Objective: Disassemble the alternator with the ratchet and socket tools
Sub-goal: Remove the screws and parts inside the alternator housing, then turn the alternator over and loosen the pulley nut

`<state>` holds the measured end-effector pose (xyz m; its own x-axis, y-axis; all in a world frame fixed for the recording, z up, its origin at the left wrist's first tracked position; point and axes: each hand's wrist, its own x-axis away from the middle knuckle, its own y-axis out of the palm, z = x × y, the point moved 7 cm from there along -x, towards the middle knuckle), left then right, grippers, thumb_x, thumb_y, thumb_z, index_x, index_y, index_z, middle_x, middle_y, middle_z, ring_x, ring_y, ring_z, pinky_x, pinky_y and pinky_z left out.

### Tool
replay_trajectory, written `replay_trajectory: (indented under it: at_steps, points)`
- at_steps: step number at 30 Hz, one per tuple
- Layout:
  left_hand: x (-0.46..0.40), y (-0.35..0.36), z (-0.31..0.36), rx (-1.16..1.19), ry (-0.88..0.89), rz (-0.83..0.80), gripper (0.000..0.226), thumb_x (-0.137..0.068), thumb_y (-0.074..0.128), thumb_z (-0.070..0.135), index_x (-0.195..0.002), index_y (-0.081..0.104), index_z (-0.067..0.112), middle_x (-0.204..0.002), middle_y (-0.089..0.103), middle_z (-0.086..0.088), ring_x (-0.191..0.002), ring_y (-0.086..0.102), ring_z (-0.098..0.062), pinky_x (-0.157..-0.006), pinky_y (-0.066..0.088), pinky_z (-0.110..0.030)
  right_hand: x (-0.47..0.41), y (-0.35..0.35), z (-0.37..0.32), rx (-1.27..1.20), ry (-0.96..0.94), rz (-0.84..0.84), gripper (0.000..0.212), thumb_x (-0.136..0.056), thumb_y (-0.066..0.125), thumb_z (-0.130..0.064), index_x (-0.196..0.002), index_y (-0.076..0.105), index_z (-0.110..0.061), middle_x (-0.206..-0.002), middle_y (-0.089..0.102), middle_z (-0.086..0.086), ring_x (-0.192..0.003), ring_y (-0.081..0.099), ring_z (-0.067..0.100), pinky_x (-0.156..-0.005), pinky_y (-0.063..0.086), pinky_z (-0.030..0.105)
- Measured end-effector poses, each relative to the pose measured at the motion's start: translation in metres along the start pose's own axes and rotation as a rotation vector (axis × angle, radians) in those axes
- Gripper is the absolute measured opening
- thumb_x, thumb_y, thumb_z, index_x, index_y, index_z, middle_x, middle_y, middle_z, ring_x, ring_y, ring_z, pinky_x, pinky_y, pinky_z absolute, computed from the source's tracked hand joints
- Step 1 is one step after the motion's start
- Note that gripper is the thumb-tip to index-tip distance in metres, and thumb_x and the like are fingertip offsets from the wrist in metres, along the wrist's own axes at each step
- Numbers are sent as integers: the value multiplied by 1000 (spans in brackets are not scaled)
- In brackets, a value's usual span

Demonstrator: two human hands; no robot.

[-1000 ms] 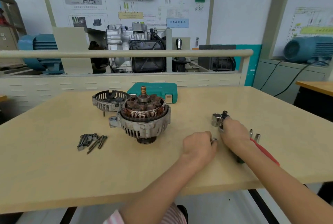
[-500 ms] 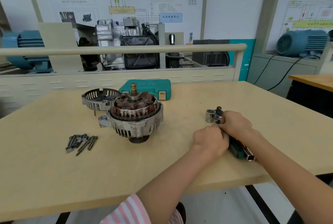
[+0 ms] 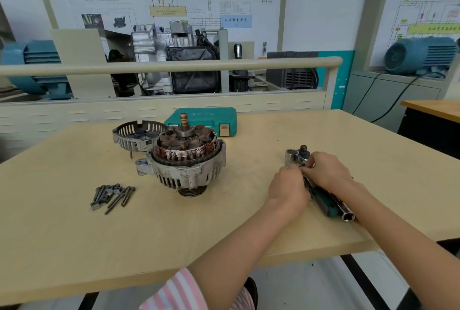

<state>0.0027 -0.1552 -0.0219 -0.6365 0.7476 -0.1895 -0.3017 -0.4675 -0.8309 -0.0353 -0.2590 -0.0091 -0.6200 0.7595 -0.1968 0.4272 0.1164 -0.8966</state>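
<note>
The alternator (image 3: 185,160) is seen standing pulley-down near the middle of the wooden table (image 3: 62,247), its rear cover already off so that the copper stator windings, the rusty rotor claws and the slip-ring shaft are exposed; the removed slotted end cover (image 3: 134,136) is laid just behind it to the left, and a small heap of long through bolts (image 3: 113,195) is gathered well apart at the front left. A closed green tool case (image 3: 209,120) is placed behind the alternator. The step in hand is judged to be tool preparation rather than loosening: well to the right of the alternator, the ratchet (image 3: 323,197), with its green grip and a chrome tube lying along it, is handled on the tabletop, and a large chrome socket (image 3: 291,156) is seen at its head. The right hand (image 3: 326,172) is curled over the ratchet near the head, fingers closed on it, while the left hand (image 3: 288,189) is bent in beside it, its fingertips seemingly pinching some small part there; what exactly is pinched cannot be told. Next, the socket probably has to be seated squarely on the drive and the tool carried to the alternator's remaining fastener, the housing being steadied against turning
</note>
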Motion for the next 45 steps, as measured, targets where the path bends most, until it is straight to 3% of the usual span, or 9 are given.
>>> replay_trajectory:
  at_steps: [10, 16, 20, 22, 25, 30, 37, 42, 45]
  points:
    - [30, -24, -4, 86, 131, 27, 37, -90, 50, 15, -124, 42, 6, -120, 51, -15, -108, 51, -31, -88, 44, -41, 1, -11, -16, -98, -58, 190, 9, -88, 52, -19, -89, 57, -12, -92, 65, 9, -83, 56, 28, -64, 38, 31]
    - [103, -122, -19, -47, 712, 698, 23, -78, 51, 9, -99, 60, 6, -90, 60, -10, -85, 55, -25, -77, 42, -31, 20, -7, -95, -590, -369, 194, 37, -86, 61, -36, -111, 56, -8, -97, 62, 5, -86, 59, 19, -78, 49, 37]
    - [121, -186, -78, 19, 577, 998, 35, -82, 50, 20, -115, 48, 11, -114, 49, -3, -109, 47, -19, -97, 33, -25, 42, 22, -153, -769, -435, -160, 91, -66, 56, -68, -138, 37, -16, -129, 49, -3, -114, 48, 9, -94, 40, 26]
    - [108, -213, -118, 176, 341, 942, 44, -85, 50, 27, -125, 46, 10, -121, 49, -3, -115, 45, -16, -100, 35, -25, 52, 34, -172, -765, -482, -263, 104, -55, 52, -79, -141, 31, -25, -140, 41, -5, -124, 40, 9, -104, 36, 32]
    - [75, -217, -169, 403, 54, 514, 57, -91, 55, 39, -141, 33, 23, -142, 37, 9, -129, 36, -9, -104, 36, -26, 60, 40, -187, -780, -540, -312, 87, -53, 54, -80, -128, 32, -44, -141, 36, -5, -131, 34, 13, -110, 32, 39]
    - [60, -197, -194, 441, -6, -57, 86, -69, 64, 68, -140, 19, 48, -118, 32, 40, -98, 42, 26, -67, 41, -1, 54, 50, -192, -848, -463, -420, 109, -49, 62, -73, -141, 20, -33, -145, 26, -6, -131, 31, 12, -108, 31, 33]
    - [49, -203, -195, 230, -40, -32, 101, -61, 61, 70, -146, 16, 39, -148, 20, 16, -134, 24, -7, -111, 26, -35, 51, 45, -196, -998, -510, -553, 73, -57, 69, -60, -121, 37, -47, -119, 50, -25, -105, 52, -9, -79, 47, 14]
    - [55, -200, -184, 415, 36, 64, 81, -63, 70, 62, -130, 28, 44, -113, 40, 39, -93, 43, 33, -74, 35, 5, 47, 54, -197, -1188, -440, -606, 72, -53, 76, -51, -120, 49, -45, -120, 61, -11, -103, 62, 5, -80, 52, 24]
    - [57, -197, -184, 481, 51, 139, 86, -62, 73, 64, -133, 36, 35, -116, 49, 31, -99, 49, 25, -77, 41, 0, 46, 61, -197, -1345, -385, -641, 75, -54, 78, -40, -124, 51, -38, -122, 62, -4, -106, 63, 13, -86, 52, 31]
